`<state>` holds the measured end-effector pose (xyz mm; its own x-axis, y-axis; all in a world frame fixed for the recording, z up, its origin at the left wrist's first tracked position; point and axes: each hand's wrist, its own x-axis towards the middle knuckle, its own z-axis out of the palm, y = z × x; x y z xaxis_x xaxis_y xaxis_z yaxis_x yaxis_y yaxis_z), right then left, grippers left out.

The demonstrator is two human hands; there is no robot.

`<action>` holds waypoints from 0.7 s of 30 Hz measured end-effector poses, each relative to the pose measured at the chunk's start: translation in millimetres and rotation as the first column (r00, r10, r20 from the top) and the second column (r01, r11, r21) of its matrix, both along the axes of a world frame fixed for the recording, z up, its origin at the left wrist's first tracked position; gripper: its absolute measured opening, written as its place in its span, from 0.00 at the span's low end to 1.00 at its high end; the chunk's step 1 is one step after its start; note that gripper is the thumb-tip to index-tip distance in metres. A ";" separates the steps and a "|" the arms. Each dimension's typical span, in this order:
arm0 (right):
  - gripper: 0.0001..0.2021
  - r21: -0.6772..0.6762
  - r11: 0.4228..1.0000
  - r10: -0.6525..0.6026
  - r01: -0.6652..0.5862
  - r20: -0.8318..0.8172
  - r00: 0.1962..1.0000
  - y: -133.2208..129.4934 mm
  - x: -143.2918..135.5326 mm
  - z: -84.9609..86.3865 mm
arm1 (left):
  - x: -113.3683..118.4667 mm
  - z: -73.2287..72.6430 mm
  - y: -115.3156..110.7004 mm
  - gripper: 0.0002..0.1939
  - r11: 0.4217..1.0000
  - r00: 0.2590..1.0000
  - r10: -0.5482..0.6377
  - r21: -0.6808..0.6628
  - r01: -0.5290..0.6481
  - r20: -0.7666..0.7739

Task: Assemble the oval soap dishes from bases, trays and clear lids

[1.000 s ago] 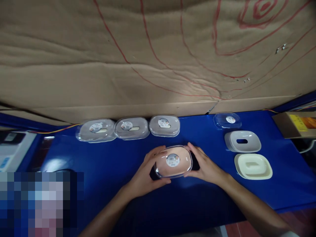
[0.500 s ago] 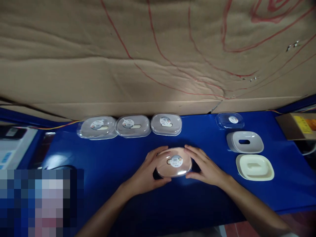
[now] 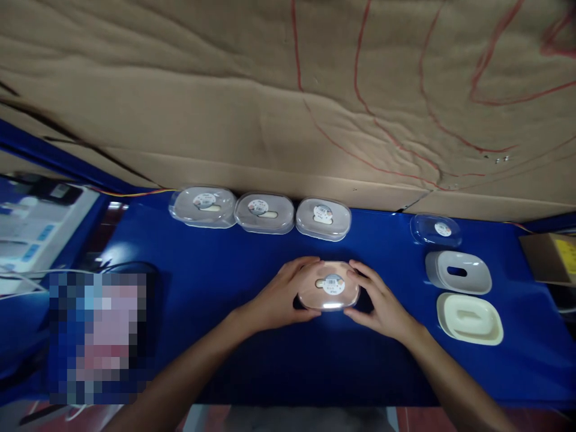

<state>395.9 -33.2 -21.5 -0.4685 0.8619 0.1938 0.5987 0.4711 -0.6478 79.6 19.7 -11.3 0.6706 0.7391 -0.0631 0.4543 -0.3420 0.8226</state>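
In the middle of the head view is a peach oval soap box (image 3: 311,295) under a clear lid with a round label. My left hand (image 3: 288,294) curves around its left end, fingers at the far rim and thumb at the near rim. At the other end my right hand (image 3: 375,297) grips it the same way. Whether the box rests on the table or is slightly lifted, I cannot tell. To the right lie a loose clear lid (image 3: 423,229), a grey tray (image 3: 479,276) with an oval slot, and a cream tray (image 3: 492,330).
Along the back of the blue table (image 3: 382,372) stand three lidded grey boxes (image 3: 189,213) in a row. A cardboard wall (image 3: 202,120) rises behind them. A carton (image 3: 542,258) sits at the right edge; a pixelated patch hides part of the lower left.
The camera view has turned, so the scene appears tilted and shifted right. Both hands keep their hold on the peach box, and the other boxes and trays stay in place.
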 end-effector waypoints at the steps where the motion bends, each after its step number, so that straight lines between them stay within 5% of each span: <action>1: 0.39 -0.019 1.000 -0.002 0.001 -0.032 0.999 0.3 -0.5 -0.9 | 0.4 -0.2 -0.3 0.56 1.000 1.000 -0.003 0.004 0.003 0.000; 9: 0.35 -0.105 0.992 -0.072 0.065 -0.063 0.995 11.9 18.3 13.3 | -1.0 -9.3 -4.0 0.62 0.993 0.999 0.002 0.116 -0.006 0.036; 13: 0.32 -0.090 0.966 -0.244 0.244 0.009 0.970 11.2 49.1 25.9 | -0.8 -6.6 -4.6 0.52 0.991 1.000 0.001 0.133 -0.002 0.011; 17: 0.26 0.015 0.890 -0.455 0.455 0.084 0.887 12.6 69.0 29.5 | 0.5 -3.3 -6.0 0.44 0.987 0.999 -0.004 0.163 0.011 -0.043; 21: 0.20 0.258 0.831 -0.527 0.493 0.079 0.846 14.0 61.0 27.3 | 0.1 -2.7 -6.8 0.41 0.984 0.999 -0.002 0.179 0.011 -0.051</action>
